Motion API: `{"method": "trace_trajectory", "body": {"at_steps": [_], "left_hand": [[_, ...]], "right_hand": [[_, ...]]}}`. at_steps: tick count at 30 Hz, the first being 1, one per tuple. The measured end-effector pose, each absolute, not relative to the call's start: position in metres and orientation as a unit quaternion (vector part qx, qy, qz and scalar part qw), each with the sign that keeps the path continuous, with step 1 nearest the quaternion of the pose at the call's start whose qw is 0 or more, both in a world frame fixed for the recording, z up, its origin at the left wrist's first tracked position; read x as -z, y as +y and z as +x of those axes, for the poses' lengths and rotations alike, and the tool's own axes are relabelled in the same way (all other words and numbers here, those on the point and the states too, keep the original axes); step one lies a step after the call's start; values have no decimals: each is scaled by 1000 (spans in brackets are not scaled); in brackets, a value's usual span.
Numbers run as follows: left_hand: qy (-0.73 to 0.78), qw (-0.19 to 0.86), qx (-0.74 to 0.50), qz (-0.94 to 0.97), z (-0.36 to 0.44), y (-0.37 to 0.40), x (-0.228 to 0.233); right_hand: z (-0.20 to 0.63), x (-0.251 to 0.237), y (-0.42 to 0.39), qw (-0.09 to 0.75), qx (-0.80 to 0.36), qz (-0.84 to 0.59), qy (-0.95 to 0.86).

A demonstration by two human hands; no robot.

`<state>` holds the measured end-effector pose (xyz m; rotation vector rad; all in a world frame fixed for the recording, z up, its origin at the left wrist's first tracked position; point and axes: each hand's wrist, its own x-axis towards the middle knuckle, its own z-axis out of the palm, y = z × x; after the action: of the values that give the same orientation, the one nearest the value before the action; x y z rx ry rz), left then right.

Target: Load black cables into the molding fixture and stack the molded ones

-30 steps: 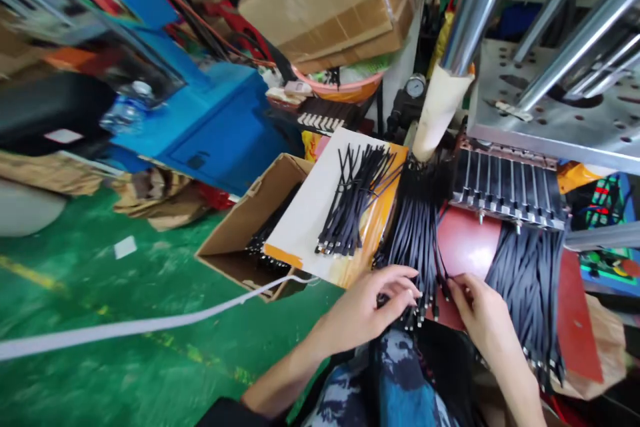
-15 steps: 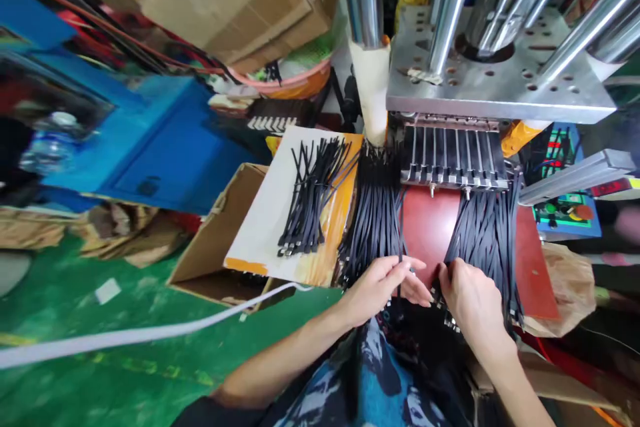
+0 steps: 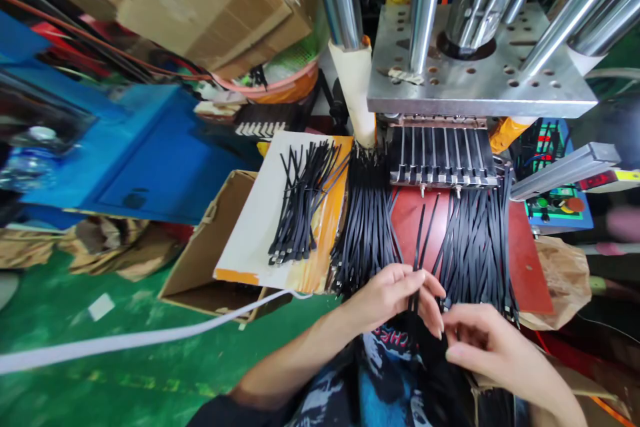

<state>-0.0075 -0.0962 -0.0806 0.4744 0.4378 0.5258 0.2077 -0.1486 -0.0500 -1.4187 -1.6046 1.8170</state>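
Head view: left hand point(image 3: 395, 293) fingers pinched on two black cables point(image 3: 420, 240); right hand point(image 3: 480, 343) fingers curled, touching cable ends.

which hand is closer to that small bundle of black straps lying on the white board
Left. The left hand is just right of and below the bundle of black straps, while the right hand sits farther right, nearer the body.

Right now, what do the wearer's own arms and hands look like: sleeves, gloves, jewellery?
Both are bare. The left hand and right hand wear no gloves, and no rings, watch or wristband show. The left forearm is uncovered up to a dark sleeve edge near the elbow at the bottom of the picture. The right forearm is uncovered to the frame edge. Between the arms shows a dark shirt with a blue and white print.
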Motion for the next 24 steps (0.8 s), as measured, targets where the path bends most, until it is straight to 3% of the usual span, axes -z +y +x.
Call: {"method": "trace_trajectory", "body": {"at_steps": [3, 6, 10, 12, 24], "left_hand": [[244, 884, -181, 355, -13, -112, 75], [313, 803, -120, 493, -20, -111, 63], [413, 608, -232, 637, -25, -69, 36], [396, 561, -303, 661, -24, -42, 24], [343, 608, -325, 638, -32, -15, 13]], "right_hand": [[200, 55, -127, 309, -626, -541, -468], [179, 62, -112, 390, -580, -565, -439], [161, 70, -115, 390, -538, -548, -507], [159, 71, -120, 374, -515, -540, -550], [161, 59, -104, 411, -361, -517, -658]]}}
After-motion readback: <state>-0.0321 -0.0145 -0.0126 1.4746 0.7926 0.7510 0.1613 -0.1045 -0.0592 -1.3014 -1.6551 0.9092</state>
